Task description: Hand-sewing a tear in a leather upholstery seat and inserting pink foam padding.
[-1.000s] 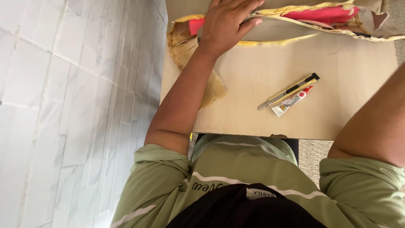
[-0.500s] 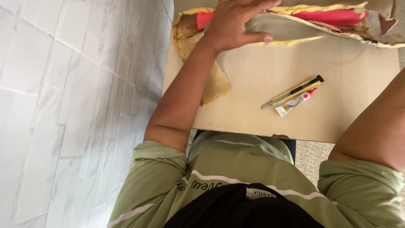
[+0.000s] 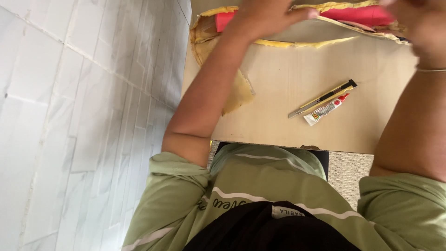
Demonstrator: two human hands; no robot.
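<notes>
Pale wooden tabletop (image 3: 297,125), one. One torn yellow-edged cardboard wrapper with red inner piece (image 3: 353,15) at far edge, top cut off. Left hand (image 3: 267,16) presses on it; right hand (image 3: 420,28) blurred, grip unclear. One yellow-black utility knife (image 3: 323,98), one small glue tube (image 3: 326,110) touching it.

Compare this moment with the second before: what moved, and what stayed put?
The right hand has come into view at the top right, up by the red and yellow sheet material; earlier only its forearm showed. The left hand stays pressed on that material, fingers shifted slightly. Whether either hand grips it is unclear. The utility knife and glue tube stayed on the board.
</notes>
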